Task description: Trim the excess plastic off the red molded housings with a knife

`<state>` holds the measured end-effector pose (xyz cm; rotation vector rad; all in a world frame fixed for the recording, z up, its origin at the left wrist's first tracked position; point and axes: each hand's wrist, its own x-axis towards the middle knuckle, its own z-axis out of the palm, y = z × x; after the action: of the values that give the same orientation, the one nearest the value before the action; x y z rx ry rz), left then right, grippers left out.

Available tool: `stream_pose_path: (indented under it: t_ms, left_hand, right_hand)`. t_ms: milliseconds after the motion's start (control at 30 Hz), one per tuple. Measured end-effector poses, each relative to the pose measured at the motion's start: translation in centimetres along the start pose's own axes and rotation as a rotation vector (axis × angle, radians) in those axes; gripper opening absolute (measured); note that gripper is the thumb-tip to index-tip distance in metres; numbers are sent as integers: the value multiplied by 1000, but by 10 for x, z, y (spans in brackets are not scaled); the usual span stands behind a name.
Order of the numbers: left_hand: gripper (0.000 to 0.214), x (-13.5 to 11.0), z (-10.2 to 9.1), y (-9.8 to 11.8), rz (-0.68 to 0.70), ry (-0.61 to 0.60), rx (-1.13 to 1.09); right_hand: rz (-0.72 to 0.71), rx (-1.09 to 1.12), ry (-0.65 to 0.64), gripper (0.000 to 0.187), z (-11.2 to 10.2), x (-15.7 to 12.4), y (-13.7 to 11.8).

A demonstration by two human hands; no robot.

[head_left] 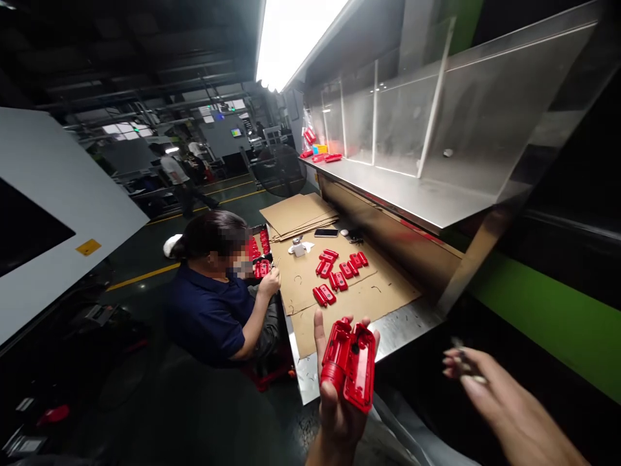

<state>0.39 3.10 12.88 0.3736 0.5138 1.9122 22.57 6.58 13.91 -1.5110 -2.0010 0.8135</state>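
A red plastic housing (359, 369), with two hollow halves side by side and its open side facing me, rests in my left hand (334, 414). The fingers and thumb of that hand are closed around its edges. Off to the right, apart from the housing, my right hand (485, 382) is closed on a slim hand tool (458, 346), partly hidden by the fingers and blurred by motion. Several similar red housings (339, 279) lie on the cardboard (303, 331) beyond my left hand.
A co-worker (208, 310) sits on the left, holding a red part (262, 268). A phone (326, 233), a small white container (297, 247) and stacked cardboard sheets (295, 213) are at the table's far end. A metal shelf (388, 188) overhangs the right side, with more red parts (332, 158).
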Motion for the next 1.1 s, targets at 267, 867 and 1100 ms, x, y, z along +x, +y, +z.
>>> stream_pose_path:
  t_ms: [267, 867, 1100]
  left_hand:
    - [113, -10, 1, -2, 51, -46, 181]
    - [111, -13, -10, -2, 195, -88, 420]
    - [109, -9, -23, -8, 470, -208, 738]
  right_hand:
    - [-276, -157, -300, 36, 19, 31, -79]
    - [-189, -135, -360, 46, 35, 32, -88]
    - [-173, -140, -354, 43, 34, 31, -99]
